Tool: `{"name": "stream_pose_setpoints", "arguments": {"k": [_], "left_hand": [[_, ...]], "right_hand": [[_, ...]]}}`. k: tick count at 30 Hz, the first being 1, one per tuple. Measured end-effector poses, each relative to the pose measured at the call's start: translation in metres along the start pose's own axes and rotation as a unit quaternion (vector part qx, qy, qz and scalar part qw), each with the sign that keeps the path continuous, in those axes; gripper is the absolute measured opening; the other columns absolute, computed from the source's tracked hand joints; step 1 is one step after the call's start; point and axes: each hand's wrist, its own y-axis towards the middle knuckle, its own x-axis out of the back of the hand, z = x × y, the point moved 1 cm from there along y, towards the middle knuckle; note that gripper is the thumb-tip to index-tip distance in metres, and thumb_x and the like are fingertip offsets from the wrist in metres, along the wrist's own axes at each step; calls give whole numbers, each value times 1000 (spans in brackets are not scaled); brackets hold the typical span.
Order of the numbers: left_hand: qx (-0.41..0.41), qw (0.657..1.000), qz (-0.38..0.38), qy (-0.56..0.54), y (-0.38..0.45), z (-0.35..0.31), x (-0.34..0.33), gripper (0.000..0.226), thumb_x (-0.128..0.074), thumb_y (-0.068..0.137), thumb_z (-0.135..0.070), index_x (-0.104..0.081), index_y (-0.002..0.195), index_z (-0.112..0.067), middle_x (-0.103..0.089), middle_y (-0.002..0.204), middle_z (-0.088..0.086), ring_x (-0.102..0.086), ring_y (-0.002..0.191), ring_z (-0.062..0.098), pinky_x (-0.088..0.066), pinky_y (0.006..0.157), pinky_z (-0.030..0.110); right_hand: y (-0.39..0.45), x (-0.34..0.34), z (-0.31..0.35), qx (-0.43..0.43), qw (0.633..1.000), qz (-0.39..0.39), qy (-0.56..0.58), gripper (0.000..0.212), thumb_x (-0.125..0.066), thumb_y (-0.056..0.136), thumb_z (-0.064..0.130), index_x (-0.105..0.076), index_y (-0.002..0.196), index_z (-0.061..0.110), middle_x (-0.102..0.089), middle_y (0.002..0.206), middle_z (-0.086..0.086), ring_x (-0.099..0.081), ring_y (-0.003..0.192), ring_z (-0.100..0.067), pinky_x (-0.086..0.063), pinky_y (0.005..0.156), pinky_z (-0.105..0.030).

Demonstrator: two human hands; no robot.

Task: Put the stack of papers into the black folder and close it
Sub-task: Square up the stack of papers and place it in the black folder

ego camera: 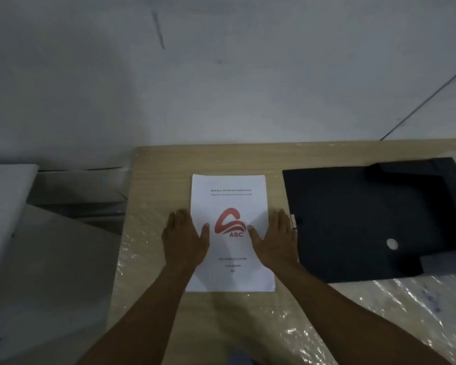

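A white stack of papers (229, 201) with a red logo on its cover lies flat on the wooden table (163, 159), in the middle of the view. My left hand (184, 237) rests flat on the stack's left edge, its thumb on the page. My right hand (273, 239) lies the same way on the right edge. Neither hand grips the stack. The black folder (353, 214) lies open and flat just to the right of the papers, with flaps at its far and near right corners and a small round hole in its panel.
Clear crinkled plastic film (406, 306) covers the near part of the table. A grey wall (221, 75) stands right behind the table. To the left, beyond the table's edge, are white boards and panels (37, 246).
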Motion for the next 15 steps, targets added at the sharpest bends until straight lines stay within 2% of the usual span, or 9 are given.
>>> {"name": "stream_pose_setpoints", "arguments": {"k": [5,8,10,12,15], "left_hand": [[48,998,33,-15,-10,1,-17,79,-48,96,-52,-27,153,-1,-26,161,16,-24,150,34,-33,118,50],[60,996,0,-60,-15,-4,-20,68,-55,94,-45,-39,146,-4,-36,155,15,-33,145,34,-36,115,49],[76,993,-22,-89,-17,-6,-20,59,-59,93,-40,-47,139,-5,-44,148,16,-40,138,35,-40,110,49],[97,987,-44,-124,-18,-7,-22,53,-63,92,-35,-52,134,-5,-51,140,16,-47,130,36,-44,105,49],[132,962,-56,-233,-15,-10,-21,44,-65,91,-27,-53,129,-8,-62,126,15,-60,115,35,-51,91,43]], "right_hand": [[-13,-14,8,-19,1000,-12,8,96,-45,98,64,4,161,11,8,173,-10,8,160,-30,3,130,-51],[-20,-15,15,-17,998,-33,57,91,-54,98,55,-4,161,12,-4,173,-9,-1,160,-30,0,130,-49],[-22,-12,18,-26,994,-66,89,83,-65,94,48,-22,156,13,-24,166,-9,-21,155,-31,-13,129,-48],[-18,-9,20,-50,986,-104,117,66,-72,90,43,-42,142,17,-46,150,-7,-43,140,-30,-33,120,-50],[-8,-2,24,-125,955,-68,259,45,-76,89,32,-49,124,20,-59,128,-5,-65,108,-25,-59,92,-47]]}}
